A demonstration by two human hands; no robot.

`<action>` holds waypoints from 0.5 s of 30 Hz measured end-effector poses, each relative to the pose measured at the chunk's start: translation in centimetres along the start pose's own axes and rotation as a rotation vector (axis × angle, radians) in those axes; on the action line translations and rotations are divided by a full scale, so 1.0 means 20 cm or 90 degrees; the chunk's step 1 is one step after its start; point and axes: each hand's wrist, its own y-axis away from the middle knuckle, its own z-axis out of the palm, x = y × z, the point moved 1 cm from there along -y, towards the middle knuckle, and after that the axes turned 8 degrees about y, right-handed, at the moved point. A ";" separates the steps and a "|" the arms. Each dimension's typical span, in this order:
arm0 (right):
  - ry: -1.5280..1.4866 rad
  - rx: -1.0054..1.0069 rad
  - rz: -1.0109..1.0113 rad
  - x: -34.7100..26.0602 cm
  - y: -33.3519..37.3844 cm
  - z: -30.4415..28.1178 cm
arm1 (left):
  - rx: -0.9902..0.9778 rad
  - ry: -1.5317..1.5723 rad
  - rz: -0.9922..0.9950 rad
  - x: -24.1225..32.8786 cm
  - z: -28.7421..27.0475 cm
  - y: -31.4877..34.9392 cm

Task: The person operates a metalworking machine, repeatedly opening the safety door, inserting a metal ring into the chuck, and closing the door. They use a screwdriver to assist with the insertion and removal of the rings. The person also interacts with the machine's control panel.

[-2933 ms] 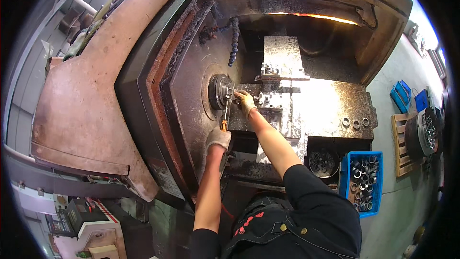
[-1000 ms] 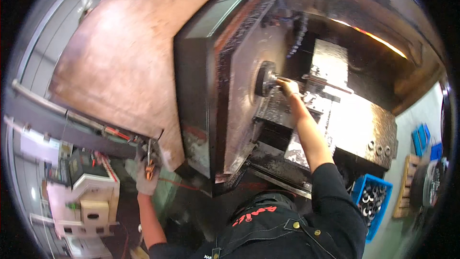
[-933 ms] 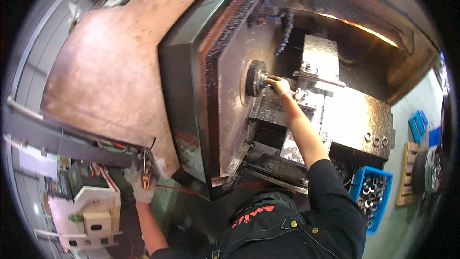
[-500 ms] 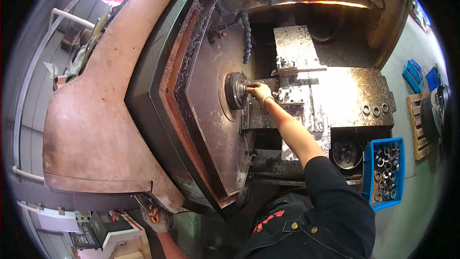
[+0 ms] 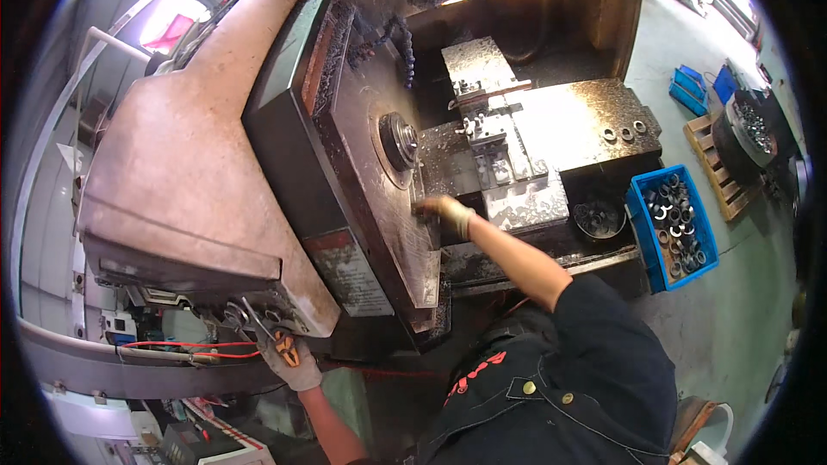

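My gloved right hand (image 5: 446, 211) is below the lathe's chuck (image 5: 399, 141), apart from it, beside the edge of the metal door panel (image 5: 379, 198). Its fingertips are dark and blend into the panel, so what they touch is unclear. A shiny round metal face shows at the chuck's centre. At the lower left, my gloved left hand (image 5: 295, 368) is closed around an orange tool (image 5: 287, 349), by the lower edge of the machine housing. A thin metal rod sticks up beside that tool.
Three metal rings (image 5: 624, 132) stand on the flat machine surface at the right. A blue crate (image 5: 638, 232) of rings is nearer, beside a round pan (image 5: 600, 219). Beyond it, a drum (image 5: 748, 129) of metal bits sits on a wooden pallet (image 5: 713, 168). Red hose (image 5: 202, 346) runs by my left hand.
My right hand has left the chuck and come nearer, down to the door panel's edge. The view has turned, shifting the machine leftward. My left hand still holds the orange tool.
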 end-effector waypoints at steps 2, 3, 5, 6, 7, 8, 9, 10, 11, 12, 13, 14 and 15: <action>0.159 -0.134 -0.015 0.10 0.28 0.19 | -0.040 0.155 -0.011 -0.12 0.02 0.06; 0.519 -0.243 -0.283 0.15 0.43 0.27 | -0.057 0.184 0.003 -0.05 0.02 0.04; 0.511 -0.320 -0.275 0.30 0.65 0.39 | -0.080 0.200 0.026 0.04 0.02 0.01; 0.338 -0.218 -0.121 0.29 0.77 0.54 | -0.082 0.170 0.030 0.03 -0.01 0.03; 0.168 -0.113 0.025 0.25 0.88 0.68 | -0.079 0.144 0.036 0.03 -0.03 0.04; 0.188 -0.115 0.050 0.22 0.95 0.75 | -0.088 0.071 0.114 0.06 -0.06 0.01; 0.205 -0.118 0.075 0.19 1.02 0.80 | -0.108 0.054 0.116 0.07 -0.07 0.01; 0.222 -0.123 0.102 0.19 1.07 0.84 | -0.128 0.035 0.117 0.07 -0.07 0.01; 0.240 -0.137 0.024 0.32 1.04 0.85 | -0.147 0.016 0.118 0.08 -0.09 0.01; 0.290 -0.085 0.018 0.34 1.07 0.93 | -0.196 0.001 0.118 0.14 -0.11 -0.02; 0.341 -0.034 0.014 0.36 1.10 1.00 | -0.196 0.011 0.133 0.18 -0.13 -0.02; 0.269 -0.001 0.040 0.40 1.09 1.04 | -0.189 0.021 0.151 0.21 -0.14 -0.03; 0.285 0.001 0.034 0.41 1.08 1.04 | -0.183 0.030 0.169 0.24 -0.15 -0.04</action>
